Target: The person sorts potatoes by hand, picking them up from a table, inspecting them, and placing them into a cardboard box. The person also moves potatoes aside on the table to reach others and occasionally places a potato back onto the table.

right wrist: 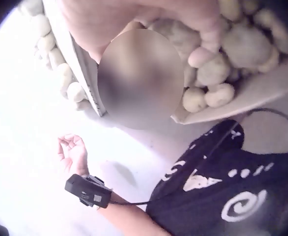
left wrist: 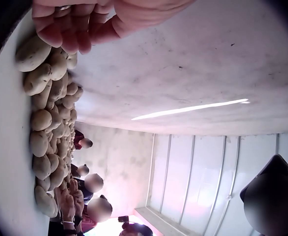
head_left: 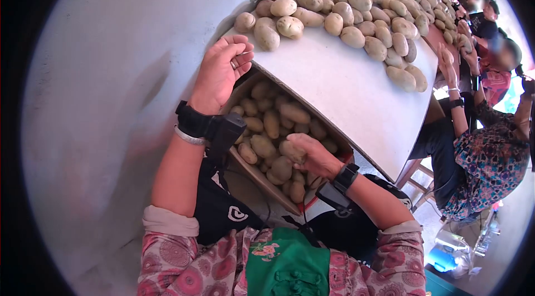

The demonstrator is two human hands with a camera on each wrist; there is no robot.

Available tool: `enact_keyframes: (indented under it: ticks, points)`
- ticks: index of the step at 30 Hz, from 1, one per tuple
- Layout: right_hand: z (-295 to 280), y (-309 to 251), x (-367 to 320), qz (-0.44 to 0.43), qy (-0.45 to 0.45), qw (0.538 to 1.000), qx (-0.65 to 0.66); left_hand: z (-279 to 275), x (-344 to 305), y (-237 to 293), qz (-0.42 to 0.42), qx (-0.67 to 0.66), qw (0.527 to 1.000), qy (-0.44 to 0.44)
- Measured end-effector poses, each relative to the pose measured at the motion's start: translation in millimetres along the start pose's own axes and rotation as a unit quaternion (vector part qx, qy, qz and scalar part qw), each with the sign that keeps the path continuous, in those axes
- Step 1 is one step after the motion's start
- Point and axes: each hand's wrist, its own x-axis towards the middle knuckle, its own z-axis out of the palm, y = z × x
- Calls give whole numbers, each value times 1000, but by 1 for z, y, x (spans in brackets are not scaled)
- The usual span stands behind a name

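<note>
My left hand [head_left: 222,70] hovers by the near corner of the white tabletop [head_left: 356,101], fingers loosely bent and holding nothing. Close beyond its fingertips lie the first potatoes [head_left: 266,34] of a large heap. Down inside an open cardboard box [head_left: 266,186], my right hand [head_left: 317,157] grips a potato [head_left: 293,152] between thumb and fingers. More potatoes [head_left: 271,123] fill the box around and beneath it. Seen from the right wrist, the right hand [right wrist: 149,17] spans the top of the picture, and a blurred patch covers part of the area below it.
The box stands against the table's near edge, in front of my lap. A pale wall [head_left: 111,73] rises on the left. Several people [head_left: 485,151] are along the table's right side, some with hands at the heap. A wooden stool [head_left: 418,176] stands below the table edge.
</note>
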Motion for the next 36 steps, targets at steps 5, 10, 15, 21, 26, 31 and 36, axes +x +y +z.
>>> enact_keyframes:
  ticks: [5,10,15,21,26,31,36]
  points:
    - [17,5,3,-10,-78,981,-178,-3,-2,1,-16,3,1000,-17]
    - [30,-1,-16,63,-80,971,-217,-5,-1,5,-2,2,1000,-9]
    - [13,15,-2,44,-7,970,-239,-5,-1,5,4,5,1000,8]
    - [28,5,7,-113,57,990,-61,-1,1,1,-8,10,1000,1]
    - [26,2,5,-144,-8,977,-154,-3,4,0,-4,0,1000,19]
    - [26,7,8,-146,-55,965,-211,-5,0,6,27,-5,998,65]
    - [30,-21,3,-222,-60,936,-266,-9,-1,7,56,-34,988,139]
